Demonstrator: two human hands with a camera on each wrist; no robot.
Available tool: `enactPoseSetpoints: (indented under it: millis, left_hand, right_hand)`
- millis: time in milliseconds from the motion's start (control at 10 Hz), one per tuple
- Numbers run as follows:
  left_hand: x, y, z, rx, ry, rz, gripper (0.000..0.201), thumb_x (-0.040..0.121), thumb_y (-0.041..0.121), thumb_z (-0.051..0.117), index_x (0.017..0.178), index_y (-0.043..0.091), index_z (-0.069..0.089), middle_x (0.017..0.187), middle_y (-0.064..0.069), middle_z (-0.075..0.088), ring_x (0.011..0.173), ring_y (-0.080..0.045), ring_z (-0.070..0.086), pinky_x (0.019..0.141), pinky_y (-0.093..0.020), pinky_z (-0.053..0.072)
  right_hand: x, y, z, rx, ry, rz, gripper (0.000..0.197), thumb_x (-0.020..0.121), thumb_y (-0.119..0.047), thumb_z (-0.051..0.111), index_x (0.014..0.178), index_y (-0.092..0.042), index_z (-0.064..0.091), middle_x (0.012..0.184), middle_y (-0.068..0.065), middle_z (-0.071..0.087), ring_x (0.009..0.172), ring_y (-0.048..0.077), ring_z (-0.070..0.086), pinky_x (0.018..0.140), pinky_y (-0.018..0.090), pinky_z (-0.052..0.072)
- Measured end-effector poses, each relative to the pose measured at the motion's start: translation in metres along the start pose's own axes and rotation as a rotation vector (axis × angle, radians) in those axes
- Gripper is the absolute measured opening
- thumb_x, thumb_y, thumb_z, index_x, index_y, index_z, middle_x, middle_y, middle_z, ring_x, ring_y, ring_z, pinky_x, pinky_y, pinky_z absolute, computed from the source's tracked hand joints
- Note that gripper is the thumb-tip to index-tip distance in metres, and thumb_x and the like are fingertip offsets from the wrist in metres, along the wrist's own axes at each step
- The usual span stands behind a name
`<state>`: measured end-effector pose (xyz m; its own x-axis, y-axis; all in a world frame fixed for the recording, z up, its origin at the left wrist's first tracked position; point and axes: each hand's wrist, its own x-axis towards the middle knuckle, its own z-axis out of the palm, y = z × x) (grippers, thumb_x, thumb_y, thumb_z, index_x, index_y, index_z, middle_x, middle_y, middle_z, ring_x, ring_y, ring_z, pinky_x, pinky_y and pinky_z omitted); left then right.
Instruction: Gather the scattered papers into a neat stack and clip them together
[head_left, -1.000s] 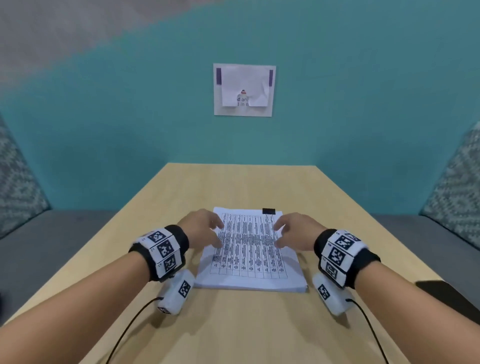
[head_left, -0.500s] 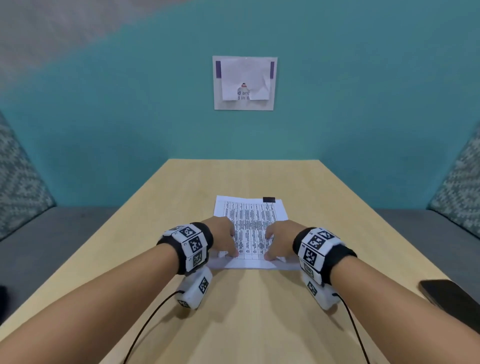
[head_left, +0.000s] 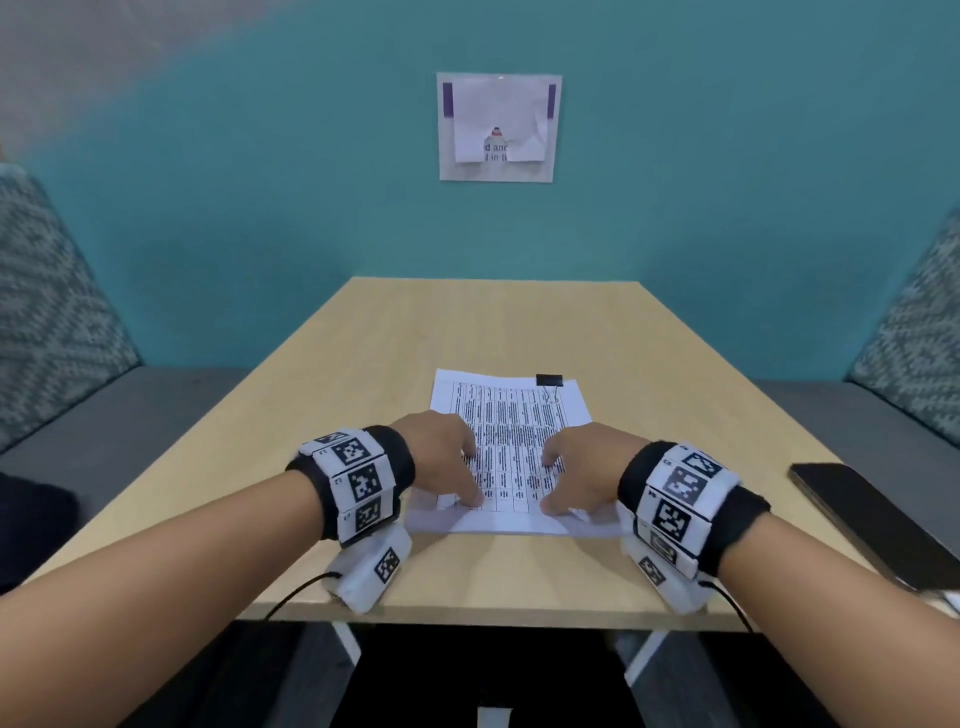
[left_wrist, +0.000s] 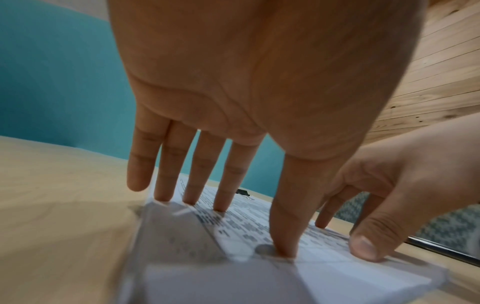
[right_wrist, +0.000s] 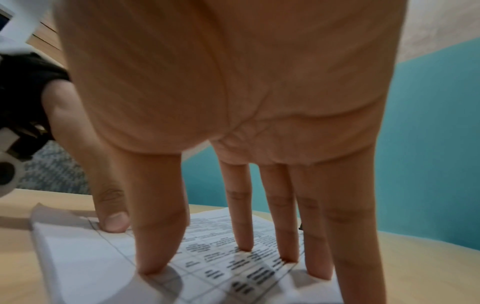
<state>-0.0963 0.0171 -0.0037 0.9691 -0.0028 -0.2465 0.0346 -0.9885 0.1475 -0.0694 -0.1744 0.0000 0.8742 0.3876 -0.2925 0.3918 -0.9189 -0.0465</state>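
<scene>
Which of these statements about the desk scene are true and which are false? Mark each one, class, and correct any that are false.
1. Both hands rest fingertips down on the printed paper stack. True: the left hand and the right hand press on its near part.
2. The black binder clip sits on the stack's near edge. False: it is at the far right corner.
3. A dark phone lies on the table to the person's right. True.
4. The left hand grips the clip. False: its straight fingers touch only paper.
5. The wall behind the table is red. False: the wall is teal, with a notice on it.
</scene>
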Motion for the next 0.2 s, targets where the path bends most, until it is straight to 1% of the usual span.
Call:
enactPoseSetpoints:
  millis: [100,200]
  left_hand:
    - [-0.016,0.002,0.004,0.008,-0.009,0.006,0.069,0.078,0.053,0.080,0.139,0.027,0.061,0.136,0.002,0.062,0.121,-0.020,0.059,0.095,-0.030,0.049]
    - [-0.026,0.004,0.003,-0.011,-0.013,0.011,0.067,0.082,0.053,0.079,0.140,0.025,0.060,0.140,0.001,0.060,0.124,-0.020,0.057,0.099,-0.031,0.048]
  right_hand:
    - [-0.021,-0.003,0.004,-0.005,-0.013,-0.011,0.053,0.083,-0.036,0.070,0.130,-0.012,0.063,0.127,0.007,0.067,0.115,0.023,0.064,0.093,0.036,0.054]
    - [-0.035,-0.008,0.003,0.020,-0.009,-0.006,0.056,0.086,-0.038,0.069,0.134,-0.010,0.060,0.135,0.010,0.063,0.123,0.026,0.060,0.100,0.040,0.050]
